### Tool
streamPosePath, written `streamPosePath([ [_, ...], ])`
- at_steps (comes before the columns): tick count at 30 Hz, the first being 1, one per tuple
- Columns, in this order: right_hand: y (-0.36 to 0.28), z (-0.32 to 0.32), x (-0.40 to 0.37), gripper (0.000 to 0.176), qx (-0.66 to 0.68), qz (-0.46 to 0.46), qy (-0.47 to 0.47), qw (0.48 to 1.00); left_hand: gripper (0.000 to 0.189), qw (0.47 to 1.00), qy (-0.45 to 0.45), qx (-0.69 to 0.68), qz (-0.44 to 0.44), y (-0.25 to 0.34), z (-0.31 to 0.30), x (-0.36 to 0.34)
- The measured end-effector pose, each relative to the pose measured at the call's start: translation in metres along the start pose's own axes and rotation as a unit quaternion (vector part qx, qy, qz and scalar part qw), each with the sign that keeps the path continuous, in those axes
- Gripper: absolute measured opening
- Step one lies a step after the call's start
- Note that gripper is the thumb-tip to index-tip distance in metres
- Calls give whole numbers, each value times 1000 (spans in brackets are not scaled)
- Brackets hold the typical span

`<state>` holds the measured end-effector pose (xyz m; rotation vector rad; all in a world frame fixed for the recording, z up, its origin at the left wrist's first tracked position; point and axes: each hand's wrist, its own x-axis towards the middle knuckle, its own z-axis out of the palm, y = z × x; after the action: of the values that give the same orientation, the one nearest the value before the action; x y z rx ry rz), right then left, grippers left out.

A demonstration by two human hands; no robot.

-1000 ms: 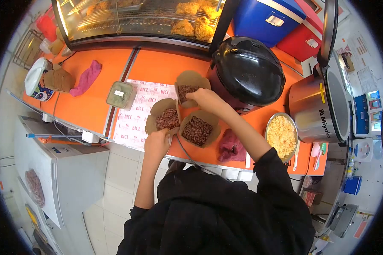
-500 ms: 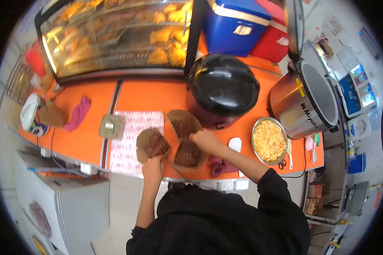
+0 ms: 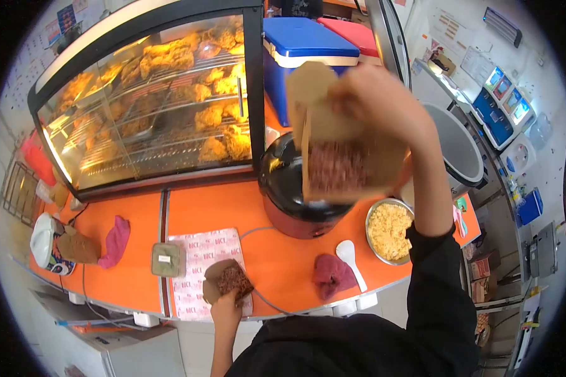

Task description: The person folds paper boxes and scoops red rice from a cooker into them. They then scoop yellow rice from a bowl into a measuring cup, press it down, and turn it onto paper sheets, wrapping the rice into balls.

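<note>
My right hand (image 3: 383,100) is raised high, its fingers gripping an open cardboard box (image 3: 390,160) with dark reddish rice (image 3: 336,166) inside. This box hides part of the black-lidded cooker (image 3: 289,182). Low on the left, my left hand (image 3: 226,308) holds the near edge of a smaller-looking box of dark rice (image 3: 234,281), which rests on the pink-and-white printed paper (image 3: 198,251). Beside the paper sits a square lidded container (image 3: 168,259). A maroon cloth (image 3: 332,276) and a white rice paddle (image 3: 351,261) lie near the counter's front edge.
A glass display case (image 3: 151,107) of fried chicken stands at the back left. Behind the cooker is a blue cooler (image 3: 308,41). To the right are an open pot (image 3: 456,144) and a bowl of yellow rice (image 3: 388,231). A pink cloth (image 3: 117,242) lies left.
My right hand has risen from the counter with a box in it. The two boxes that stood right of the paper are gone from there. The view has tilted upward.
</note>
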<state>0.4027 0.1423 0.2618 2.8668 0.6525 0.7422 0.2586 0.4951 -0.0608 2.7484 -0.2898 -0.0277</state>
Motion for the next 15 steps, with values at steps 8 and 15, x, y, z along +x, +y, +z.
streamPosePath([
  [8, 193, 81, 198, 28, -118, 181, -18, 976, 22, 992, -101, -1, -77, 13, -2, 11],
  [15, 282, 180, 290, 29, 10, 390, 77, 918, 25, 990, -64, -37, -119, 19, -24, 77],
])
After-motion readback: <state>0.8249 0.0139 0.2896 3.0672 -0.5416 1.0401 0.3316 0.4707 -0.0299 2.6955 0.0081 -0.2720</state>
